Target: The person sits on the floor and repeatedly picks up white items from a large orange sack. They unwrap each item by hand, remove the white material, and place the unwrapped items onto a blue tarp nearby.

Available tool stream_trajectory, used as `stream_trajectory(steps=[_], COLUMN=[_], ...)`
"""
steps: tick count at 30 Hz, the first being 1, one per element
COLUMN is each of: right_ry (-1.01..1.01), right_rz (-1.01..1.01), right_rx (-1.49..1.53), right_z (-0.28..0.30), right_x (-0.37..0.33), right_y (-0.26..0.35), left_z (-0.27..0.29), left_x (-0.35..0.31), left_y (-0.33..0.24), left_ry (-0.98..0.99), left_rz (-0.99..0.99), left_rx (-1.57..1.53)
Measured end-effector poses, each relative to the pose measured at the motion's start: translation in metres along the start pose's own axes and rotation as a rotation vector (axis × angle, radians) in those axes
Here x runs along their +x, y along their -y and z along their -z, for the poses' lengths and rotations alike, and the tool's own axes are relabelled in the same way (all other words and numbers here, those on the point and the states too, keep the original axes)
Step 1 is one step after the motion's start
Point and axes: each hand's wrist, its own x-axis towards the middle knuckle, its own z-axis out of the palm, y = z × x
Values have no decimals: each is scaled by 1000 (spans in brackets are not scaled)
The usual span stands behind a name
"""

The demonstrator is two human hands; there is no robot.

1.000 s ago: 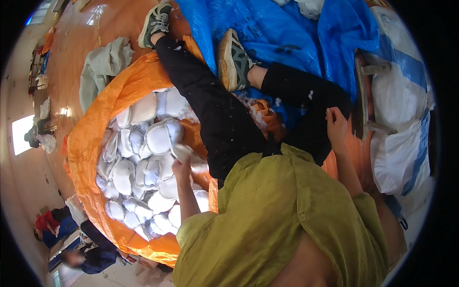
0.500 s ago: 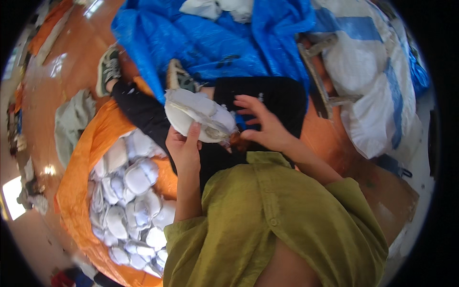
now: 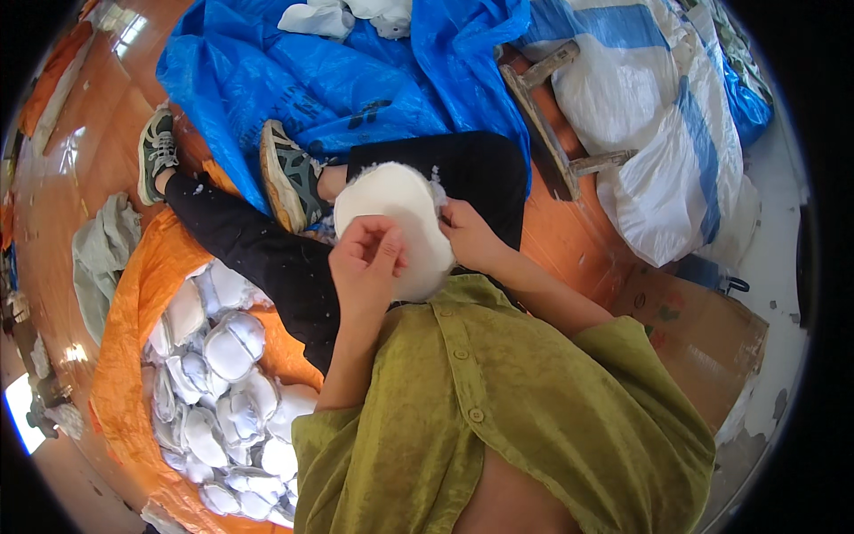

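A white padded piece (image 3: 411,233), rounded with a narrowed waist and fuzzy along its edge, is tilted up above my lap with a broad face toward me. My left hand (image 3: 366,258) lies in front of its left side, thumb and fingertips drawn together; whatever they pinch is too small to make out. At the pad's right edge, my right hand (image 3: 469,235) grips the rim, its fingertips partly hidden behind it. Wisps of white fluff stick out by the far edge.
An orange sack (image 3: 133,356) at my left holds several white pads (image 3: 236,347). Ahead lies a blue tarp (image 3: 356,98) with white pieces on it. A wooden stool (image 3: 543,133), white woven sacks (image 3: 658,116) and a cardboard box (image 3: 694,329) stand at the right. Grey cloth (image 3: 105,249) lies left.
The pad has turned from edge-on to face me. My right hand's spread fingers have closed on its edge. My left hand has shifted from the lower rim to in front of the face.
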Motion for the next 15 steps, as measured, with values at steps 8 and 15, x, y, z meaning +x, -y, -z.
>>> stream_trajectory(steps=[8,15], right_ry=[-184,-224], right_rz=[67,98], right_rx=[91,427], right_z=[11,7], right_x=[2,-3], right_y=[12,20], left_z=[36,24], left_x=[5,0], left_y=[24,19], left_ry=[-208,-109], left_rz=[-193,-82], left_rx=[370,-11])
